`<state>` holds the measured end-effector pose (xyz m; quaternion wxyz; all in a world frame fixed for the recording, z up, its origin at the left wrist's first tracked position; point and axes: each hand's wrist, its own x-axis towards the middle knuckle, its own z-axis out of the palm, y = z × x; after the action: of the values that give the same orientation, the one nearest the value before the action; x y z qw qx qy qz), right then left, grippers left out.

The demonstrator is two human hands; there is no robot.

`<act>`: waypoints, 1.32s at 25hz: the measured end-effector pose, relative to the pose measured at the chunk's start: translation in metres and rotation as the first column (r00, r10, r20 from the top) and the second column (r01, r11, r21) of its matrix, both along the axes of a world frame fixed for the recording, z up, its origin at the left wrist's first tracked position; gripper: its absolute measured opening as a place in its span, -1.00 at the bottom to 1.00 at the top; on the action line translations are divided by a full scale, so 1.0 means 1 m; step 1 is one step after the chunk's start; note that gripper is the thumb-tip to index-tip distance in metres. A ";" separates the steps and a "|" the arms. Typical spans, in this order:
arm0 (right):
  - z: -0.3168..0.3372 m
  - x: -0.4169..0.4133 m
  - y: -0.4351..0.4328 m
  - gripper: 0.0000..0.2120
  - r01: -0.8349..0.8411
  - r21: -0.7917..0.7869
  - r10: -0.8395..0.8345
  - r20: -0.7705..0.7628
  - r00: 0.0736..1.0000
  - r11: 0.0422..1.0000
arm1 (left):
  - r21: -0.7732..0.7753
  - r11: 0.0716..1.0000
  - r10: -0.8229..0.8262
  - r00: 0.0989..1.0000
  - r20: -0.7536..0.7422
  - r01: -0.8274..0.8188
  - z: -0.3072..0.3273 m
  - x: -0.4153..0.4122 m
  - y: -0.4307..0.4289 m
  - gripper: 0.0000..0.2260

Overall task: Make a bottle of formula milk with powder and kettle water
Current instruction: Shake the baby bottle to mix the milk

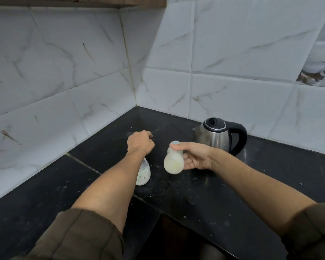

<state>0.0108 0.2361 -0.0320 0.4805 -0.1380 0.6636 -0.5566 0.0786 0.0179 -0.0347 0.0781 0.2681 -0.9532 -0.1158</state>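
The milky bottle (174,162) lies tilted within the right hand's (196,156) fingers (183,146).

Black countertop (214,203), marbled wall tiles (64,72)

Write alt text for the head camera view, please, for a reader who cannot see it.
A person's right hand holds a tilted bottle of milk above a black counter; the left hand, fingers curled, is beyond a second bottle standing there. A steel kettle stands behind.

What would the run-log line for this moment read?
right hand grips tilted milky bottle | left hand curled, contents unseen | second bottle upright on counter | kettle lid shut
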 end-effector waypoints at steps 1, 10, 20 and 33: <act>0.001 -0.001 -0.001 -0.56 0.067 0.001 -0.067 0.009 0.998 0.998 | -0.001 1.000 0.000 1.000 -0.003 0.000 0.000 0.000 0.000 -0.61; 0.006 -0.002 -0.003 -0.60 0.131 0.005 -0.131 0.014 0.991 0.991 | 0.009 1.000 0.015 1.000 -0.002 -0.015 0.000 0.006 -0.004 -0.61; 0.012 -0.004 0.004 -0.48 0.067 0.068 -0.069 0.031 0.997 0.995 | -0.004 1.000 0.017 1.000 -0.016 -0.017 0.003 0.005 -0.004 -0.62; 0.023 -0.009 -0.007 -0.45 0.303 -0.224 -0.329 -0.086 0.940 0.926 | -0.005 1.000 0.006 1.000 0.004 -0.006 0.003 0.001 0.001 -0.62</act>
<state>0.0014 0.2292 -0.0089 0.3260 -0.1120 0.6436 -0.6834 0.0800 0.0185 -0.0319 0.0773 0.2710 -0.9529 -0.1125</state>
